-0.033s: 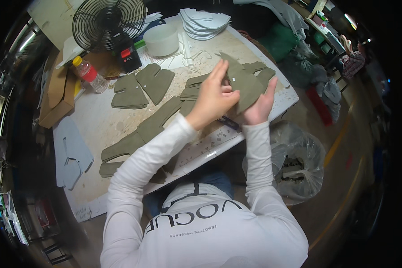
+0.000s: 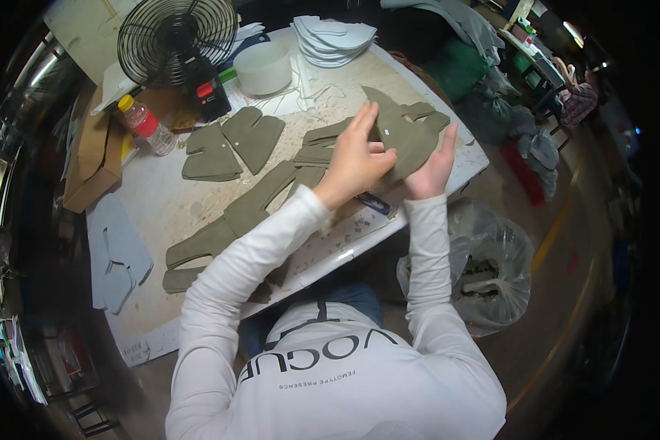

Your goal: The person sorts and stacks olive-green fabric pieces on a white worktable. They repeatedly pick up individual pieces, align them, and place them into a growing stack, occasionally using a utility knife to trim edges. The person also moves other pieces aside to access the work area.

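Note:
Both my hands hold up one olive-green cut piece (image 2: pixel 411 139) over the right part of the white table (image 2: pixel 161 198). My left hand (image 2: pixel 356 158) pinches the piece's left side, fingers pointing up. From below, my right hand (image 2: pixel 434 165) supports its right side, with the thumb along the edge. More olive pieces lie on the table. Two rounded ones (image 2: pixel 235 143) lie to the left, a small stack (image 2: pixel 323 147) sits beside my left hand, and long strips (image 2: pixel 242 213) run toward the near edge. A small dark blue tool (image 2: pixel 374 203) lies under my wrists.
A black wire fan (image 2: pixel 177 33), a white round tub (image 2: pixel 262 67) and a stack of white pieces (image 2: pixel 334 37) stand at the back. On the left are a red-labelled bottle (image 2: pixel 147 125), a cardboard box (image 2: pixel 92 158) and pale blue cut pieces (image 2: pixel 117 253). A clear scrap bag (image 2: pixel 484 271) hangs at the right.

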### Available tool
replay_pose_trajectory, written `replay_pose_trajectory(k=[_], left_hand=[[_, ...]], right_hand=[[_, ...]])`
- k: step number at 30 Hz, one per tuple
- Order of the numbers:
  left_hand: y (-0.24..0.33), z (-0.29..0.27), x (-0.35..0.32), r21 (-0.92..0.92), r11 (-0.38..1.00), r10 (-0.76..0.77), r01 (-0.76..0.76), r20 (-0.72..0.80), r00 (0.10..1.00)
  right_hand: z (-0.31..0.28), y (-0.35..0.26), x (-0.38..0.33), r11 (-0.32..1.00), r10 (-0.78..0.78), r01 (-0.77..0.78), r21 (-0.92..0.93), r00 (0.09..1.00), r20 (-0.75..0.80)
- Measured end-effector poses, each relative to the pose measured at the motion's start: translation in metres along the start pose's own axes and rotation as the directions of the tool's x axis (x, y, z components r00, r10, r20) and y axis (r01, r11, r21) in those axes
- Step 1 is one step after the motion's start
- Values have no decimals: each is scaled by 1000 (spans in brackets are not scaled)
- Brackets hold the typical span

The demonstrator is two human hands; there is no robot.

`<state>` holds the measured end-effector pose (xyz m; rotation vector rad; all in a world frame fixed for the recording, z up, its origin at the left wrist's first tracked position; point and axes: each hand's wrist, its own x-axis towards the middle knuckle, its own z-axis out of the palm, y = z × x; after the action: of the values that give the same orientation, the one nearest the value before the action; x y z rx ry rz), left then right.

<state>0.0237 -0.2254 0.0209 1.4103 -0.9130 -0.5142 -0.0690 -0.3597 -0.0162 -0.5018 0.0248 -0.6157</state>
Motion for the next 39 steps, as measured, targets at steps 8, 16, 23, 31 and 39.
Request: replay_pose_trajectory(k=[8, 16, 23, 31, 39], left_hand=[[-72, 61, 63, 186, 982, 43, -41, -5, 999], [-104, 68, 68, 232, 965, -108, 120, -64, 992], [-61, 29, 43, 231, 973, -42, 4, 160, 986], [22, -123, -68, 397, 916, 0, -59, 146, 989], [44, -188, -215, 565, 807, 135, 174, -463, 876]], right_hand=[[-73, -73, 75, 1000, -13, 16, 16, 991, -135], [-142, -84, 101, 974, -220, 190, -123, 925, -310], [-136, -74, 76, -53, -688, 165, -985, 709, 156], [-116, -29, 46, -689, 9, 260, -676, 936, 351], [-75, -38, 48, -663, 84, 225, -714, 970, 228]])
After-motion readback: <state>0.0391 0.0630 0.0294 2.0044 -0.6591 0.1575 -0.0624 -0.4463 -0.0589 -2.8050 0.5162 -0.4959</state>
